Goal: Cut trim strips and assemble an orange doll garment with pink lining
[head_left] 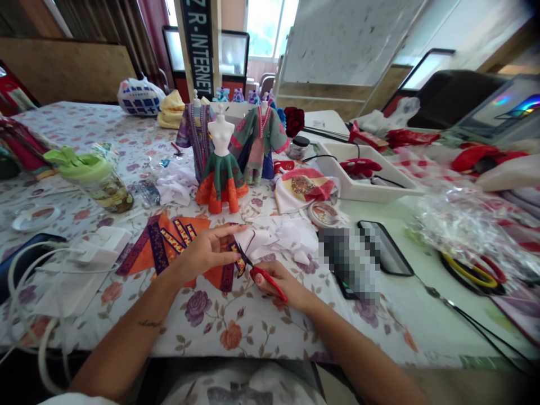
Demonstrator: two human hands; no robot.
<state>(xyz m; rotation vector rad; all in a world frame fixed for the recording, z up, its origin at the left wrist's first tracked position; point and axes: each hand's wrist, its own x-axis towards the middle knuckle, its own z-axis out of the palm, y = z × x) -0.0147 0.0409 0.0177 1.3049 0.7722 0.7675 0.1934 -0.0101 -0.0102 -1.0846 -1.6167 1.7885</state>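
An orange and purple pleated cloth piece (169, 242) with patterned trim lies flat on the floral tablecloth (236, 326). My left hand (206, 250) presses on its right part, fingers pinching the trimmed edge. My right hand (280, 281) is closed round a red-handled tool (264, 275) whose dark tip meets the cloth edge beside my left fingers. A dark thread loops up from that spot.
A white mannequin in a green and orange skirt (221, 180) stands behind the cloth, with dressed mannequins (257, 140) further back. White fabric scraps (282, 233), a phone (383, 247), a white tray (363, 188), a jar (105, 185) and white cables (54, 264) lie around.
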